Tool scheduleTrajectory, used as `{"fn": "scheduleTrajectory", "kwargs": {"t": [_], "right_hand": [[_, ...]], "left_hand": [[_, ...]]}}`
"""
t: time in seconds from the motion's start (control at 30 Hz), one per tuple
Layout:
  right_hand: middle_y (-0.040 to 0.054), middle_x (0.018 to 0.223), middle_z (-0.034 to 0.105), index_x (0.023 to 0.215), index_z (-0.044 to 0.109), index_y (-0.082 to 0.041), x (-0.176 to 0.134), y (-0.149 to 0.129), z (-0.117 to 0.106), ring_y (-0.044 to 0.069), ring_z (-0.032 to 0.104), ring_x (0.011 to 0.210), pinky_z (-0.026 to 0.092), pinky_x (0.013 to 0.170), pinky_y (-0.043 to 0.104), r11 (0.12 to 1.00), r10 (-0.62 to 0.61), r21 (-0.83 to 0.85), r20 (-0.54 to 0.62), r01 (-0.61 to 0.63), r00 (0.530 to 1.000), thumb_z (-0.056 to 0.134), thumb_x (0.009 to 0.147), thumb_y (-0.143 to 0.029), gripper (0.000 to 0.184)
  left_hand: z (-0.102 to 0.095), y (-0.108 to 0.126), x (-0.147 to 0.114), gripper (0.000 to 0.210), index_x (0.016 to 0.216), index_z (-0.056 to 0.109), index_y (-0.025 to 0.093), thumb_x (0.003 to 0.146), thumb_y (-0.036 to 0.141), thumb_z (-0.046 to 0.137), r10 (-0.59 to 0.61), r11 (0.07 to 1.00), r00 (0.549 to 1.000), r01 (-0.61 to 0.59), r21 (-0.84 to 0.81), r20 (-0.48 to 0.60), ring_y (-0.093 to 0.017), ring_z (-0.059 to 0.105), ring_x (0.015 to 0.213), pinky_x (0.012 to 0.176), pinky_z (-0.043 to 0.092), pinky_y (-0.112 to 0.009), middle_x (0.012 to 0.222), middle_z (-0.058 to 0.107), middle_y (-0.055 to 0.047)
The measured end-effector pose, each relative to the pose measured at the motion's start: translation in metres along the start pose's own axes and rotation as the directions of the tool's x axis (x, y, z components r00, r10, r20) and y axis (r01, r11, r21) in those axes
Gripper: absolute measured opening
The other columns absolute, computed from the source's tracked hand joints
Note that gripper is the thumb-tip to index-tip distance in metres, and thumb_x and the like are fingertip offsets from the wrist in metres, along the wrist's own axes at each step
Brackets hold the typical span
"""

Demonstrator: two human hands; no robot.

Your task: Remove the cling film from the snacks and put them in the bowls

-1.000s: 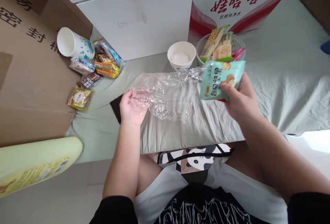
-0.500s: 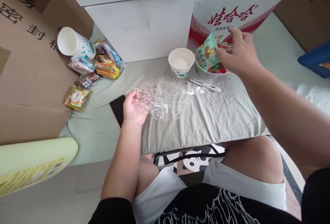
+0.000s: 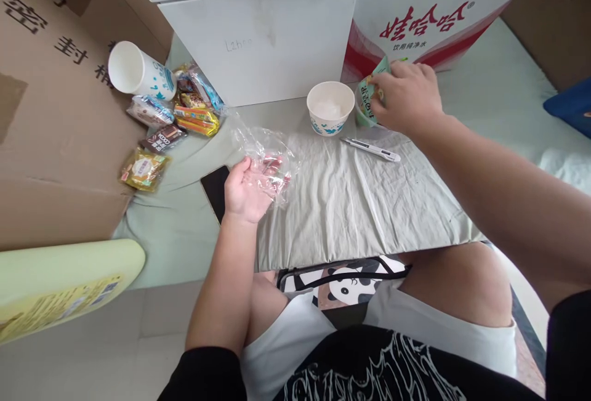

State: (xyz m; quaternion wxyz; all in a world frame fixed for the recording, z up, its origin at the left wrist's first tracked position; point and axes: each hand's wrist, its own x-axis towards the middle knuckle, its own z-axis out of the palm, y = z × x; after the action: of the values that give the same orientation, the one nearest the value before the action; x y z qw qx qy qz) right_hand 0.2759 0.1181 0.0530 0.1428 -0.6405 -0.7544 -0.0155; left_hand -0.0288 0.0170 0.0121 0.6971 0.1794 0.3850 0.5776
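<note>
My left hand [image 3: 249,194] is palm up, its fingers curled in a crinkled clear plastic bag [image 3: 281,164] that spreads past the fingertips. At the white bowl [image 3: 367,120], my right hand [image 3: 409,96] covers much of the contents. Its fingers and thumb close over a green snack packet [image 3: 367,93] standing in that bowl; the fingertips are partly hidden. To the left of the bowl is a paper cup [image 3: 330,124] with something whitish inside. A white utility knife [image 3: 372,149] lies in front of them on the cloth.
Several wrapped snacks [image 3: 196,119] lie at the left beside a tipped paper cup [image 3: 138,71]. A dark phone [image 3: 215,191] rests near my left wrist. White boxes [image 3: 258,50] stand behind, with a brown carton [image 3: 55,142] on the left. The cloth-covered surface [image 3: 323,228] ends above my lap.
My right hand has moved down and left over the bowl, its fingers closing at the green packet. The plastic bag has gathered closer around my left hand. The view has shifted slightly.
</note>
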Motion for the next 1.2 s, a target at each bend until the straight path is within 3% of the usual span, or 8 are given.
{"fn": "scheduleTrajectory", "kwargs": {"t": [0.13,0.23,0.33,0.5,0.63,0.77,1.0,1.2], "right_hand": [[0.0186,0.174,0.019,0.106,0.069,-0.012,-0.026,-0.013,0.000,0.052,0.005,0.160,0.001,0.120,0.079,0.996,-0.051,0.073,-0.110,0.059,0.993,0.071,0.088,-0.023,0.021],[0.0122,0.174,0.023,0.132,0.063,-0.025,-0.064,-0.029,0.000,0.043,0.012,0.162,0.007,0.127,0.073,0.899,-0.206,0.344,-0.213,0.270,0.955,0.072,0.090,-0.033,0.044],[0.0111,0.170,0.033,0.155,0.042,-0.029,-0.096,-0.043,0.009,0.035,0.026,0.160,0.025,0.130,0.062,0.632,-0.336,0.686,-0.177,0.361,0.925,0.068,0.092,-0.052,0.073],[0.0108,0.137,0.065,0.148,0.050,-0.027,-0.114,-0.046,0.028,0.032,0.060,0.133,0.049,0.113,0.054,0.249,-0.408,0.968,0.066,0.042,0.910,0.079,0.079,-0.065,0.084],[0.0036,0.079,0.069,0.094,0.069,-0.021,-0.128,-0.033,0.033,0.019,0.068,0.072,0.058,0.068,0.036,0.138,-0.392,0.947,0.321,-0.289,0.863,0.078,0.084,-0.058,0.039],[-0.0070,0.055,0.046,0.078,0.056,-0.024,-0.138,-0.019,0.044,0.010,0.046,0.046,0.047,0.047,0.028,-0.083,0.079,0.934,0.354,-0.348,0.932,0.083,0.078,-0.057,0.042],[-0.0064,0.069,0.065,0.087,0.050,-0.026,-0.134,-0.025,0.056,0.010,0.059,0.050,0.050,0.051,0.025,-0.179,0.444,0.901,0.431,-0.394,0.785,0.088,0.066,-0.053,0.051],[-0.0005,0.090,0.078,0.102,0.050,-0.030,-0.135,-0.017,0.052,0.023,0.077,0.093,0.061,0.079,0.035,-0.301,0.243,0.860,0.488,-0.413,0.838,0.084,0.069,-0.059,0.056]], "left_hand": [[-0.010,0.002,-0.007,0.030,0.068,0.061,0.022,0.073,0.047,0.078,-0.083,0.997,0.961,0.081,0.017,0.263,-0.030,0.072,0.105,0.055,0.062,-0.033,0.116,0.072,-0.006],[-0.021,-0.007,-0.011,0.048,0.073,0.065,0.023,0.063,0.067,0.081,-0.223,0.975,0.886,0.197,0.106,0.406,-0.034,0.074,0.097,0.039,0.054,-0.028,0.125,0.070,-0.010],[-0.022,-0.028,-0.016,0.063,0.078,0.068,0.025,0.052,0.082,0.079,-0.455,0.889,0.716,0.395,0.230,0.529,-0.033,0.075,0.082,0.030,0.045,-0.027,0.116,0.071,-0.014],[-0.004,-0.060,-0.025,0.062,0.063,0.058,0.021,0.051,0.077,0.081,-0.693,0.696,0.398,0.587,0.414,0.601,-0.037,0.077,0.083,0.035,0.052,-0.033,0.104,0.074,-0.016],[-0.004,-0.050,-0.012,0.066,0.058,0.045,0.021,0.052,0.077,0.079,-0.602,0.792,0.665,0.426,0.437,0.442,-0.038,0.077,0.072,0.030,0.045,-0.031,0.087,0.076,-0.014],[-0.015,-0.021,0.010,0.046,0.072,0.056,0.022,0.078,0.066,0.068,-0.263,0.930,0.959,0.222,0.294,0.109,-0.030,0.079,0.084,0.056,0.062,-0.036,0.081,0.077,-0.007],[0.004,-0.036,0.008,0.071,0.122,0.061,0.023,0.065,0.058,0.086,-0.193,0.936,0.980,0.169,0.308,0.050,-0.033,0.073,0.117,0.088,0.062,-0.043,0.123,0.077,-0.015],[0.013,-0.047,0.011,0.034,0.095,0.064,0.017,0.067,0.026,0.082,-0.060,0.875,0.994,0.097,0.474,-0.094,-0.006,0.059,0.049,0.042,0.037,-0.015,0.069,0.072,0.000]]}}
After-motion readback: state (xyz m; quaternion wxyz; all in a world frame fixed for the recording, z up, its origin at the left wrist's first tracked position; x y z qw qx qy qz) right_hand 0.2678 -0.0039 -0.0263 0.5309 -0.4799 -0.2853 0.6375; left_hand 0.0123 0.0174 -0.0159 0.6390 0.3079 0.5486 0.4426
